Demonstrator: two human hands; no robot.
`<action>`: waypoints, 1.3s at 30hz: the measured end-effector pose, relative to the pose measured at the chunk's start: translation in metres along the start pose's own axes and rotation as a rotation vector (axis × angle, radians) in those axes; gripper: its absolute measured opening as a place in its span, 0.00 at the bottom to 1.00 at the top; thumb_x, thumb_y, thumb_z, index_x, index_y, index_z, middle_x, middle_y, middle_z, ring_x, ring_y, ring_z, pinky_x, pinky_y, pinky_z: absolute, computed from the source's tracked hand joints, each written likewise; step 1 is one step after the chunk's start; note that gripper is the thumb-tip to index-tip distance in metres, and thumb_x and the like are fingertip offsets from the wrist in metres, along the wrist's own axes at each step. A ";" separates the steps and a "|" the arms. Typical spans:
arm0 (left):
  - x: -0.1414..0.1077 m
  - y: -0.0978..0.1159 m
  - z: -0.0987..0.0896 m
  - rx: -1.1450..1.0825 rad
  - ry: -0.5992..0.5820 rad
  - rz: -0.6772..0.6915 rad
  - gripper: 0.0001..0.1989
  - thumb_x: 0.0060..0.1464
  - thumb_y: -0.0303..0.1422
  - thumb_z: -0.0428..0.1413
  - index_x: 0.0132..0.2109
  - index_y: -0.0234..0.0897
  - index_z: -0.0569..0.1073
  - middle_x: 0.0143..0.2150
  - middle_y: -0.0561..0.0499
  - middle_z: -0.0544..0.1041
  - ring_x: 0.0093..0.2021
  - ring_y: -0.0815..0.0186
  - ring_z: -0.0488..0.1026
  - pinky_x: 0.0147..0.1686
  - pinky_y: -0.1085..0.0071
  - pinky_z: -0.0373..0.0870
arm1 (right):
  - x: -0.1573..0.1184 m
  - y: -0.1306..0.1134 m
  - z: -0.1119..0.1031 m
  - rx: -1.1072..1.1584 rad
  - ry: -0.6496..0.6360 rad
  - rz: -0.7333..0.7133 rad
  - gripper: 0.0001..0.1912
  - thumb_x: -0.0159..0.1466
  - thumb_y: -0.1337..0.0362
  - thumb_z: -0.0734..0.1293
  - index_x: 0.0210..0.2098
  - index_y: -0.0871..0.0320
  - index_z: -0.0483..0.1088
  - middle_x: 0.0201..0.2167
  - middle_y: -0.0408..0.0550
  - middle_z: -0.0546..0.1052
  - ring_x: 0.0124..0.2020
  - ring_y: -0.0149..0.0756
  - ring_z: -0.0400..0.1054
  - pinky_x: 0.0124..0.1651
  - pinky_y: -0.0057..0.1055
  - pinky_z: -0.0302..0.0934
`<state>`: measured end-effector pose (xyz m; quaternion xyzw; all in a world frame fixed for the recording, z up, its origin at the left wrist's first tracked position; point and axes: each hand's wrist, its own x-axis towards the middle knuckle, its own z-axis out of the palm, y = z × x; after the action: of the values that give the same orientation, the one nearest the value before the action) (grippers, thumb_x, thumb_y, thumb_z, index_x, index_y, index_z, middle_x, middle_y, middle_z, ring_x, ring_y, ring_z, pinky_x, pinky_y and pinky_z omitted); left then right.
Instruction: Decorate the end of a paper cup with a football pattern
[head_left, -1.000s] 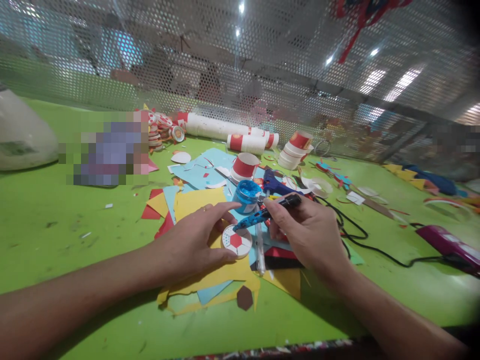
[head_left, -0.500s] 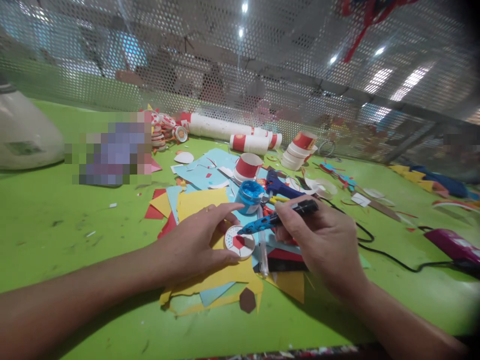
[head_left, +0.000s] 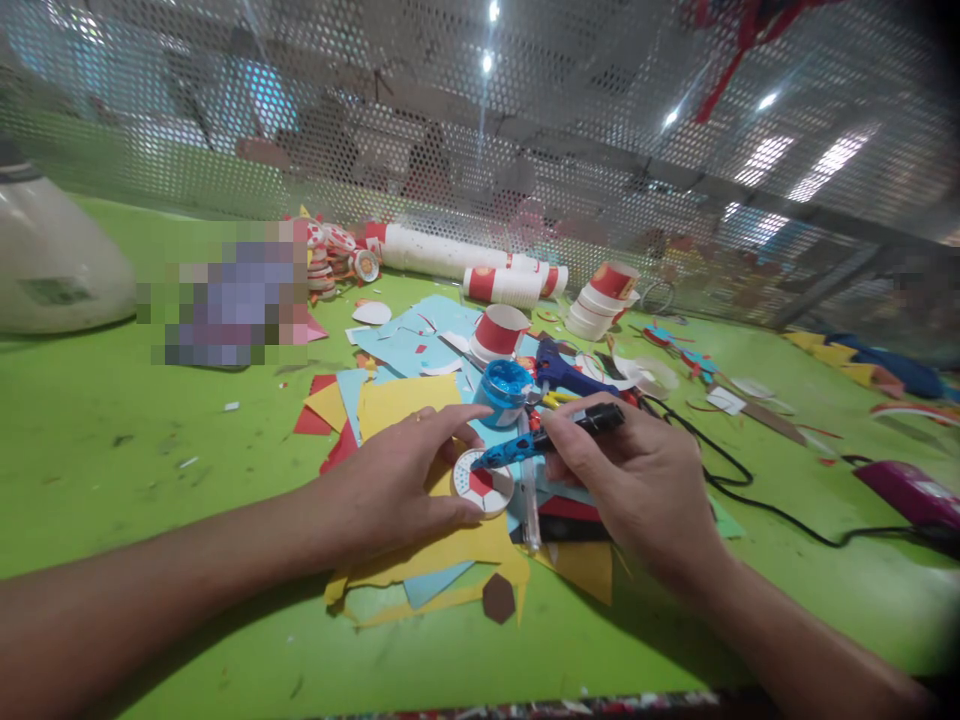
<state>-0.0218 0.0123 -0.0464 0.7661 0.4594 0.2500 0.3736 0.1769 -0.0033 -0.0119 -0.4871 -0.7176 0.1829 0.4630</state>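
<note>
My left hand (head_left: 420,470) grips the rim of a small round white disc (head_left: 495,500) between thumb and fingers. A red hexagon sits at the disc's centre, with lines running out from it and blue dots in one section. In my right hand (head_left: 637,480) is a black marker (head_left: 581,424) whose front part is smeared with blue. Its tip meets the disc near the top edge of the hexagon. Just behind the disc stands an open jar of blue paint (head_left: 504,392). Yellow paper (head_left: 420,550) lies under the disc, and a brown hexagon (head_left: 499,597) lies nearer me.
A red-and-white paper cup (head_left: 498,332) stands behind the jar, beside a blue glue gun (head_left: 570,370). Stacked paper cups (head_left: 604,300) and a long cup tube (head_left: 450,250) lie farther back. A black cord (head_left: 780,520) crosses the right side near a purple device (head_left: 904,495).
The marker's tip has shifted slightly left on the disc, and my right hand has come a little closer to it. My left hand keeps its hold. The whole view has moved slightly.
</note>
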 end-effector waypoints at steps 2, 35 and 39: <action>0.000 -0.001 0.000 -0.007 -0.001 0.003 0.35 0.46 0.35 0.62 0.61 0.50 0.58 0.48 0.50 0.72 0.48 0.58 0.71 0.48 0.61 0.67 | 0.000 0.000 0.001 0.003 -0.003 -0.002 0.10 0.62 0.60 0.67 0.27 0.58 0.71 0.17 0.39 0.72 0.17 0.25 0.64 0.21 0.21 0.63; 0.000 0.008 -0.005 0.092 -0.038 -0.033 0.35 0.46 0.37 0.61 0.61 0.48 0.60 0.48 0.51 0.73 0.49 0.57 0.70 0.48 0.60 0.67 | 0.002 0.003 -0.001 0.101 0.032 0.091 0.15 0.61 0.56 0.68 0.23 0.59 0.69 0.15 0.40 0.72 0.16 0.26 0.64 0.20 0.22 0.61; 0.000 -0.002 -0.002 0.056 -0.011 0.022 0.34 0.46 0.38 0.62 0.60 0.53 0.59 0.48 0.53 0.74 0.52 0.57 0.69 0.51 0.61 0.66 | 0.004 0.000 -0.006 0.099 0.114 0.088 0.15 0.62 0.55 0.67 0.24 0.58 0.69 0.14 0.40 0.72 0.16 0.27 0.65 0.19 0.23 0.62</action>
<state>-0.0243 0.0137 -0.0466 0.7827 0.4558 0.2367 0.3516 0.1816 -0.0010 -0.0066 -0.5044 -0.6578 0.2103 0.5183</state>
